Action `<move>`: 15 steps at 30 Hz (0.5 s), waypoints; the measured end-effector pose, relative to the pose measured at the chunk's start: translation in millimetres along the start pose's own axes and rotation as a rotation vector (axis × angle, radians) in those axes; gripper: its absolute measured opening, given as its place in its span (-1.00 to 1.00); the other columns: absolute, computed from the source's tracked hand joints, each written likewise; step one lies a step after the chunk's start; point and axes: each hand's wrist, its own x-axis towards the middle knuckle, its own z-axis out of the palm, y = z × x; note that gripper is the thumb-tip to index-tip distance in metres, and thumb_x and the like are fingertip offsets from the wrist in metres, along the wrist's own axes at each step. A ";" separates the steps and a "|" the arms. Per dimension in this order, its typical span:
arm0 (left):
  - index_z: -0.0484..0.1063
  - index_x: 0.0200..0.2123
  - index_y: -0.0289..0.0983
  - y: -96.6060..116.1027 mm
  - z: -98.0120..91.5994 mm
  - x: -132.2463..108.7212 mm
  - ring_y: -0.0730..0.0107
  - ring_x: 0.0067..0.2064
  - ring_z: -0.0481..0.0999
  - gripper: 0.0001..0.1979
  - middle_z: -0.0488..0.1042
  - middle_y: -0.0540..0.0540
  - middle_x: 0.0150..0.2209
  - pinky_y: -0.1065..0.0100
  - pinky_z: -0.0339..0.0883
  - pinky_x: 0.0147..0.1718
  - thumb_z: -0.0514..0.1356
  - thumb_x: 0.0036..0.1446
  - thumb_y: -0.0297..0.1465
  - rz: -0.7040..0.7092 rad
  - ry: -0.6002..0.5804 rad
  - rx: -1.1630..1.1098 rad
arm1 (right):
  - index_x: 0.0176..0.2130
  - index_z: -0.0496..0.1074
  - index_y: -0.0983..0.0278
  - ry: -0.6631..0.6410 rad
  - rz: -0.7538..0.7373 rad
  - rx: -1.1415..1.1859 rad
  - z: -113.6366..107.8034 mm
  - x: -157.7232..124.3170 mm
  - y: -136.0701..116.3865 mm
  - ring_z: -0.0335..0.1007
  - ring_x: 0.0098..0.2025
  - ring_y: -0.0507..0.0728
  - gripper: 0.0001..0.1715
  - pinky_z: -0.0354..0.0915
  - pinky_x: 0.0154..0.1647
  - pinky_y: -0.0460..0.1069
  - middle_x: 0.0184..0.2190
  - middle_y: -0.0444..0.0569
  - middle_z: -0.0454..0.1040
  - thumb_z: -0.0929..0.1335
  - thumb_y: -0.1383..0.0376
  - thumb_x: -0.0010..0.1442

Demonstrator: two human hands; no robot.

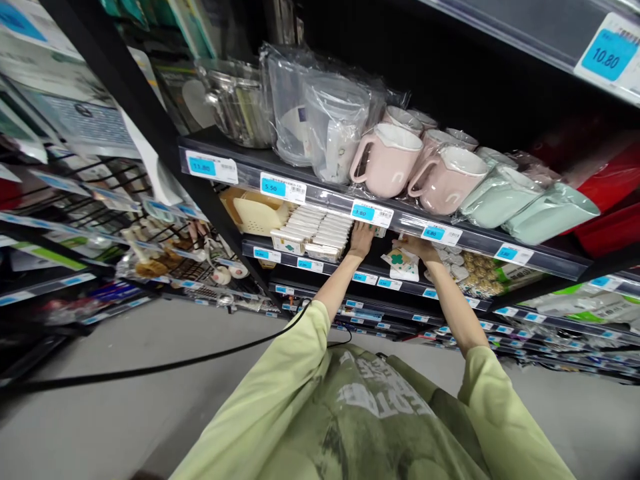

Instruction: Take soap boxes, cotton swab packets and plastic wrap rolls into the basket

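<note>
My left hand (361, 241) reaches into the lower shelf, its fingers stretched forward along the right side of tightly lined rows of white packs (320, 230). The front packs bear a green clover print. The upper shelf's edge partly covers its fingertips. My right hand (419, 247) reaches in under the same edge, fingers pointing left just above a loose white packet (401, 261) with a green clover. That packet lies tilted near the shelf front. Whether those fingers grip it is hidden.
Above my hands, pink mugs (393, 160), pale green mugs (515, 197) and clear plastic jugs (333, 127) stand close to the upper shelf's price-tagged edge (320, 195). A beige basket (260, 215) stands left of the packs. A black cable (200, 360) crosses at left.
</note>
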 end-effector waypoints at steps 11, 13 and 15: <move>0.35 0.31 -0.45 -4.4 10.5 1.7 -0.10 0.34 0.36 -0.45 0.41 -0.46 0.28 0.06 0.33 0.28 0.05 0.26 -0.68 -0.047 -0.010 -0.057 | 0.28 0.38 0.22 0.041 0.045 0.013 12.5 -43.3 2.1 0.44 0.26 0.39 0.03 0.37 0.25 0.14 0.20 0.18 0.52 0.68 0.11 -0.08; 0.33 0.32 -0.45 -5.7 10.1 -0.7 -0.09 0.36 0.34 -0.45 0.39 -0.44 0.30 0.08 0.33 0.29 0.06 0.27 -0.66 -0.045 0.006 -0.079 | 0.26 0.41 0.21 0.038 0.007 0.088 10.7 -41.2 2.9 0.46 0.25 0.38 -0.01 0.39 0.24 0.12 0.21 0.15 0.52 0.68 0.21 -0.09; 0.32 0.33 -0.44 -7.0 8.5 -3.2 -0.07 0.35 0.35 -0.44 0.38 -0.42 0.31 0.10 0.34 0.30 0.06 0.27 -0.65 -0.053 0.017 -0.108 | 0.17 0.49 0.22 0.028 -0.039 0.148 8.4 -37.3 3.9 0.52 0.19 0.35 -0.13 0.44 0.19 0.09 0.15 0.09 0.57 0.68 0.28 -0.11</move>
